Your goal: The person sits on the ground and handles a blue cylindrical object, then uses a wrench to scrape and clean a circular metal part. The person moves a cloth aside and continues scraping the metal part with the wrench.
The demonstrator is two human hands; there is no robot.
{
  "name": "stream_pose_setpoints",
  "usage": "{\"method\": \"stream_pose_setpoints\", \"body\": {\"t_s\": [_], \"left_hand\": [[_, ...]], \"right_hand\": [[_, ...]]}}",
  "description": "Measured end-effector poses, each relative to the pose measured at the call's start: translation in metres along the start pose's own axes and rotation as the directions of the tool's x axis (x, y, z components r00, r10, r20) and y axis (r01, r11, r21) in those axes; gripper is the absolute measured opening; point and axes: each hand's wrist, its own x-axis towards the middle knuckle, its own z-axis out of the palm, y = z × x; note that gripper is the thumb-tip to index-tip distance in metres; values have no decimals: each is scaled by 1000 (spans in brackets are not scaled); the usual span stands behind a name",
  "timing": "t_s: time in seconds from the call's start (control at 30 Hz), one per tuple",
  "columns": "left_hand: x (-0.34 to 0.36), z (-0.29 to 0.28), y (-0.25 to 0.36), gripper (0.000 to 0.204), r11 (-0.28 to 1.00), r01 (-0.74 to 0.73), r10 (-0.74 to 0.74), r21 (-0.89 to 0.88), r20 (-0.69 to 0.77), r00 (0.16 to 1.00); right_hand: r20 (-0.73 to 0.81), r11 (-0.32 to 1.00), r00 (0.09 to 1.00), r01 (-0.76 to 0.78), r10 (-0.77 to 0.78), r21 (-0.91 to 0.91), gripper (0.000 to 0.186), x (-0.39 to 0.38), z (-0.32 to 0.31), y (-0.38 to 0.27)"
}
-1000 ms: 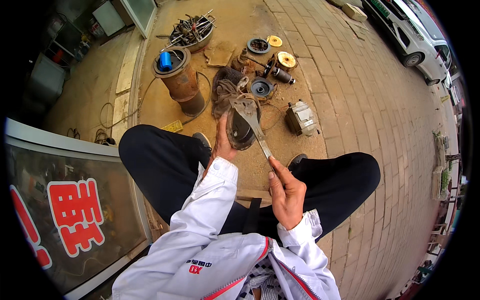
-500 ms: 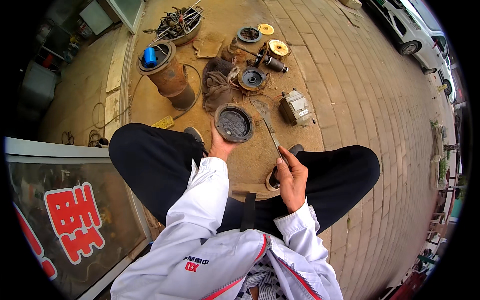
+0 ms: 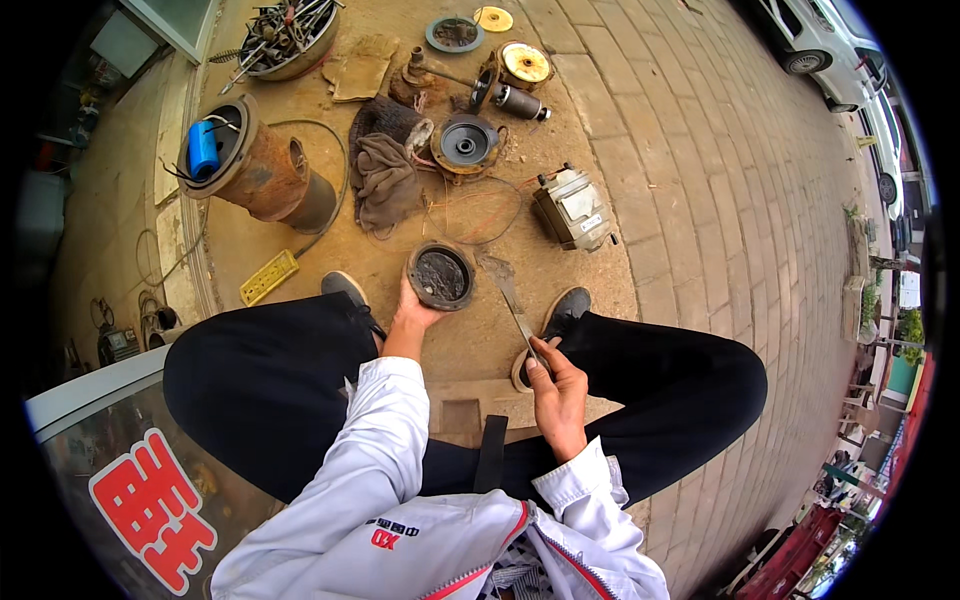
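Observation:
My left hand is closed round the edge of a round, dark metal end cover, holding it tilted with its hollow side up. Dark, wet-looking grease or residue coats the inside of the cover. To its right, my right hand grips the handle of a long, flat metal scraper. The scraper's wide, worn blade points away from me and is apart from the cover. Beyond the cover lie a crumpled brown rag and a flanged round motor part with a ringed centre.
A rusty pump housing with a blue capacitor stands at left, near a yellow power strip. A grey metal box sits at right. Farther off are a rotor and a basin of tools.
The view has shifted, so the ground things appear farther left and my knees lower. My hands still hold the cover and scraper, which remain apart.

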Motion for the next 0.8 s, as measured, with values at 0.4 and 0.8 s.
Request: {"method": "stream_pose_setpoints", "body": {"t_s": [0.4, 0.8], "left_hand": [[18, -46, 14, 75, 990, -130, 115, -59, -206, 972], [-31, -27, -7, 94, -128, 440, 800, 889, -169, 575]], "right_hand": [[35, 943, 999, 48, -38, -330, 32, 16, 29, 5], [190, 765, 980, 161, -52, -623, 24, 28, 74, 42]]}}
